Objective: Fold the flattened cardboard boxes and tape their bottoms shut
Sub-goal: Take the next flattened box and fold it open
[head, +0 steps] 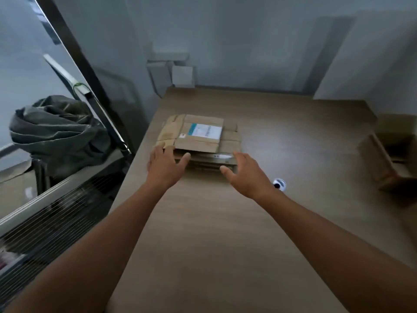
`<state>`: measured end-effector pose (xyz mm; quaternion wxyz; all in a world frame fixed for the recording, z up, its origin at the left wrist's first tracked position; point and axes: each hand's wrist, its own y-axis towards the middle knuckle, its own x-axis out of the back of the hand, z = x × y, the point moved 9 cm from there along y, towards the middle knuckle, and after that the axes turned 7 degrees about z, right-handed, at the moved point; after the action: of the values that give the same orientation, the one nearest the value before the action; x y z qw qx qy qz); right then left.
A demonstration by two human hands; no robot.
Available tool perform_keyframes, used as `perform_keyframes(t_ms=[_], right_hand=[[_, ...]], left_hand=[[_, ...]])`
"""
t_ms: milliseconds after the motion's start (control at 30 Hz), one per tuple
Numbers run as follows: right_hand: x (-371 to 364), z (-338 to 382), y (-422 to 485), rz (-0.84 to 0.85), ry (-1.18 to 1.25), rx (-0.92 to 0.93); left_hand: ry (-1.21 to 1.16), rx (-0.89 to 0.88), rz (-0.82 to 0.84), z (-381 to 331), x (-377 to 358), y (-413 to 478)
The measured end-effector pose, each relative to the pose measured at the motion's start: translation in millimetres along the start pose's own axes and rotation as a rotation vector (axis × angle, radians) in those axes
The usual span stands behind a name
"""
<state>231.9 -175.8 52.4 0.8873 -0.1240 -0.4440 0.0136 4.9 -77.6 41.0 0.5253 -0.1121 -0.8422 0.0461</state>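
The wooden table carries the stack of flattened cardboard boxes near its left edge. The left hand and right hand flank the stack's near edge, fingers straight, grasping nothing. A small white roll lies beside the right wrist.

A stack of flattened cardboard boxes lay on the wooden surface, its top piece bearing a white label. The left hand was at the stack's near left corner with fingers extended. The right hand was at its near right corner with fingers spread; contact could not be confirmed. A small white and black object sat right of the stack. An open cardboard box stood further right, and a dark bag was left of the stack, off the surface.
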Motion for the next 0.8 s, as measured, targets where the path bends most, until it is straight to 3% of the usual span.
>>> perform_keyframes(t_ms=[267,367,433,533,633,800], right_hand=[[-53,-13,192,-0.071,0.325,-0.14],[-60,-19,214,-0.147,0.512,-0.174],[-61,-20,219,-0.218,0.632,-0.171],[-58,-14,212,-0.256,0.77,-0.146],[-49,-1,187,-0.245,0.82,-0.104],[-26,8,91,-0.232,0.911,0.019]], left_hand=[[-0.316,0.146,0.157,82,-32,188],[-0.21,0.125,0.203,78,-46,200],[-0.145,0.137,0.179,76,-49,198],[-0.24,0.118,0.153,74,-48,188],[-0.457,0.059,0.115,70,-37,163],[-0.877,-0.145,0.237,32,-21,58]])
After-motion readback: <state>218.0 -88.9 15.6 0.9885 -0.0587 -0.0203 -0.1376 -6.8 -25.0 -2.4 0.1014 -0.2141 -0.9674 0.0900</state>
